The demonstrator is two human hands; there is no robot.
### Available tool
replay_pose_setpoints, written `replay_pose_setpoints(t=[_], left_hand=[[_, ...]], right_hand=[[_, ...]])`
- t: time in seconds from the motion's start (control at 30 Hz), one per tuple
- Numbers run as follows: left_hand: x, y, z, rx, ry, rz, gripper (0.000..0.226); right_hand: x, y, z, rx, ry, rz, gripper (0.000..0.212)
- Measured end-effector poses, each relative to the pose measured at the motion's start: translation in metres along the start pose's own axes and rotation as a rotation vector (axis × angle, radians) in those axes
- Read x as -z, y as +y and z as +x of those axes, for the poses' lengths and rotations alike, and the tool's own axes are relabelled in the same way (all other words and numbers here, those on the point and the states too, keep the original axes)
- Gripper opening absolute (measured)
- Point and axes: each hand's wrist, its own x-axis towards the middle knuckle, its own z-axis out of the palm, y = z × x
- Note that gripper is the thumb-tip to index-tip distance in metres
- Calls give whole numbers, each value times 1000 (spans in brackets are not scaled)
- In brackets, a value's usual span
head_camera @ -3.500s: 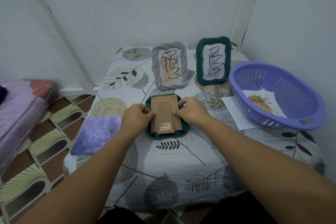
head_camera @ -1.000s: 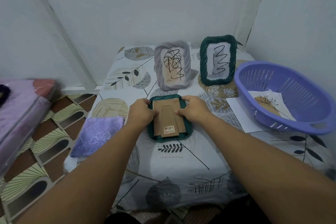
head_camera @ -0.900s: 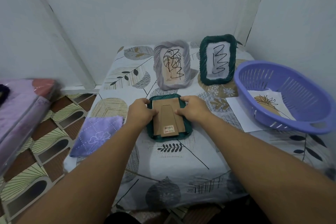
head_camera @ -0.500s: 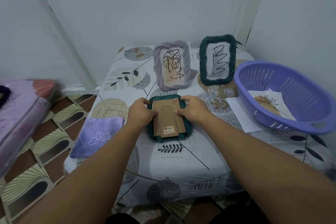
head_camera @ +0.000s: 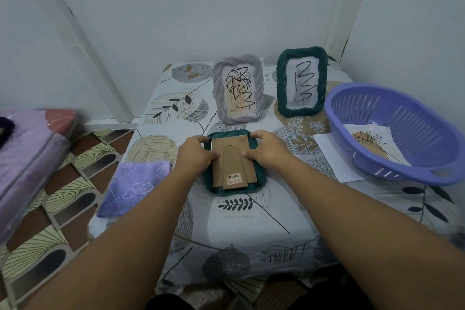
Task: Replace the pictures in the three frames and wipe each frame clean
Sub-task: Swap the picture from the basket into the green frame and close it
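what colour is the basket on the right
Purple basket, clearest in the head view.

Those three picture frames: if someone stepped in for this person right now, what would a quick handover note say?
Left hand and right hand: each has a grip on a side of the face-down green frame, fingers at its cardboard back.
Lilac frame and upright green frame stand behind it, both holding scribbled pictures.
A fresh picture lies in the purple basket; the purple cloth lies at the table's left edge.
Done: nothing finished that shows.
Left: swap all pictures, wipe all frames.
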Motion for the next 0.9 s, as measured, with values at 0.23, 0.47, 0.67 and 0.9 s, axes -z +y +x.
replay_pose_setpoints(t=[0.23, 0.47, 0.67, 0.9], left_hand=[[1, 2, -1, -28, -18, 3, 48], [4, 3, 1, -39, -54, 22, 50], [2, 2, 0, -42, -23, 19, 47], [4, 3, -1, -51, -33, 17, 65]], right_hand=[[0, 0, 0, 1, 0, -5, 65], [0, 1, -1, 9, 0, 7, 63], [-2, 4, 1, -1, 0, 66, 65], [-4, 4, 2, -30, -3, 108, 67]])
